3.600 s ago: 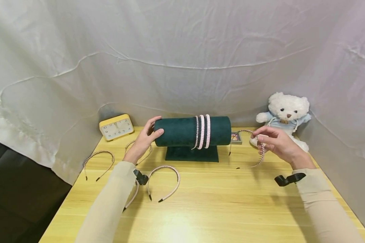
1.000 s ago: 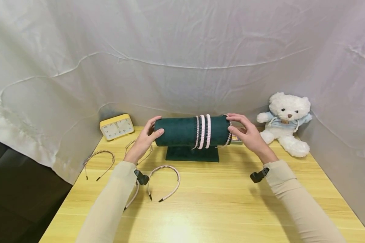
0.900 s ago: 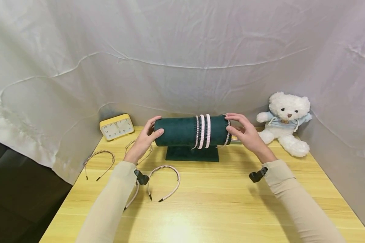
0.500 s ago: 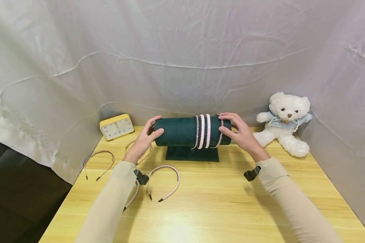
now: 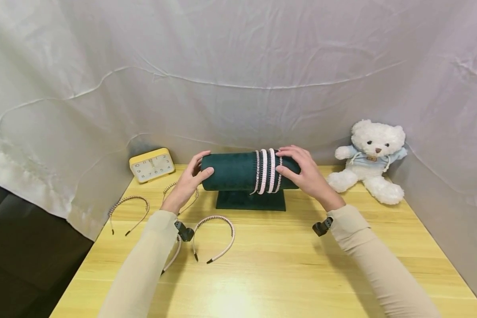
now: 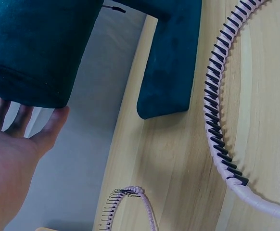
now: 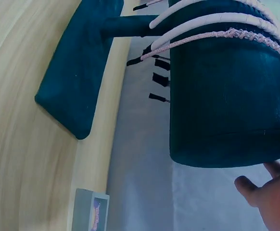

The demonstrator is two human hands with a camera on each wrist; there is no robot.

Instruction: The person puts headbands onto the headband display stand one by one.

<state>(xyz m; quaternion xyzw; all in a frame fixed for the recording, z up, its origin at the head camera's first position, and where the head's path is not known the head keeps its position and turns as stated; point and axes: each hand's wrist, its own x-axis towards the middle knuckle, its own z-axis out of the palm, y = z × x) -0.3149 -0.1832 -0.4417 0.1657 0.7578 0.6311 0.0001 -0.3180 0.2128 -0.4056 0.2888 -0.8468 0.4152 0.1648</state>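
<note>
A dark green headband stand (image 5: 232, 172), a padded roll on a foot, stands at the table's back. My left hand (image 5: 187, 183) holds the roll's left end, thumb in front and fingers behind. Several pink headbands with black teeth sit side by side around the roll's right half, including a thick pale one (image 5: 264, 172). My right hand (image 5: 306, 174) spans the roll's right part, with its thumb and fingers on the rightmost thin braided headband (image 5: 280, 179). That headband lies close beside its neighbour. In the right wrist view, black headband tips (image 7: 161, 79) stick out behind the roll.
Several more headbands lie on the wooden table at left, among them a pale pink one (image 5: 233, 234) and a braided one (image 5: 147, 207). A yellow clock (image 5: 152, 165) stands back left, a white teddy bear (image 5: 377, 150) back right. A small grey box (image 7: 89, 211) lies behind the roll's right end.
My right hand brought the braided headband from the right onto the roll's right end and slid it left, up to the other headbands. My left hand has stayed at the roll's left end.
</note>
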